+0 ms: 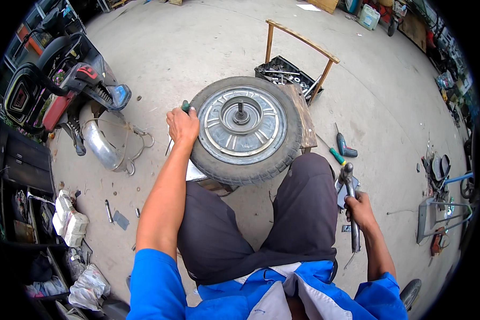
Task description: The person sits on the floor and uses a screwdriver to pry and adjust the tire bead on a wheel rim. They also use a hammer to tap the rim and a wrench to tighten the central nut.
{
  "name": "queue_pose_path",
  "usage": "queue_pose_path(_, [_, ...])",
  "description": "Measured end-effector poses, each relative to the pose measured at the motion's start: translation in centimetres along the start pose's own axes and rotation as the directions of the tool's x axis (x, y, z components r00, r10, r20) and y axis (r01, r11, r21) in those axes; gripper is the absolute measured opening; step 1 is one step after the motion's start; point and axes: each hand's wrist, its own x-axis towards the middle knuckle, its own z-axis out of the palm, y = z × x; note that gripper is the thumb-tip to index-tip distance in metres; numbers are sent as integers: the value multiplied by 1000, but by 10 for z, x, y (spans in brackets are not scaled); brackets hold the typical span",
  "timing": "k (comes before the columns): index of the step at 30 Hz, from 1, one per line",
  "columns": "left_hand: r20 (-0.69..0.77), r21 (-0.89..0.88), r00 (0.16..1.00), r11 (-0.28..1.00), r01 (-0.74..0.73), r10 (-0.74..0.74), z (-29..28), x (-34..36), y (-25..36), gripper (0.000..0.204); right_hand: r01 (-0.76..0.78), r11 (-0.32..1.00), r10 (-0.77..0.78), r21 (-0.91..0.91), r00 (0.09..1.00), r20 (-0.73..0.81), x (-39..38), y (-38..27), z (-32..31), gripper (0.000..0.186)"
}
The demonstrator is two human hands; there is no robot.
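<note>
A wheel with a black tyre (pixel 210 162) and a grey metal hub (pixel 234 140) lies flat in front of my knees, its threaded axle (pixel 241 112) pointing up. My left hand (pixel 183 126) is closed round a green-handled screwdriver (pixel 185 106) and rests against the tyre's left edge. The thin shaft comes out below the fist. Over by my right knee, my right hand (pixel 361 210) grips a metal hammer (pixel 350 186), its head upward and away from the wheel.
Under the wheel is a wooden stand (pixel 302 120). Behind it sits a black toolbox (pixel 282 69) with a wooden handle (pixel 304 38). A green screwdriver (pixel 337 156) and a dark power tool (pixel 346 146) lie right. Part of a scooter (pixel 85 85) stands left; shelves (pixel 24 154) line the left edge.
</note>
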Motion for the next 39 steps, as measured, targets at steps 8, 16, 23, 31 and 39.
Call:
queue_pose_path(8, [-8,-5,999,999,-42,42,0,-4,0,51,485,859,-511,162,813,277,30,-207,68,35])
queue_pose_path(16, [-14,-20,998,998,-60,59,-1,-4,2,52,514,852,-411,-95,772,485,80,-251,137,41])
queue_pose_path(23, [-10,-47,998,997,-63,62,0,-3,1,51,565,818,-459,-108,754,470,70,-272,147,42])
queue_pose_path(31, [-15,-36,998,997,-69,68,-2,-3,0,51,533,825,-370,-187,760,535,79,-280,149,41])
queue_pose_path(39, [-16,-24,998,997,-69,69,3,-4,-1,50,575,775,-370,-262,749,549,90,-275,149,50])
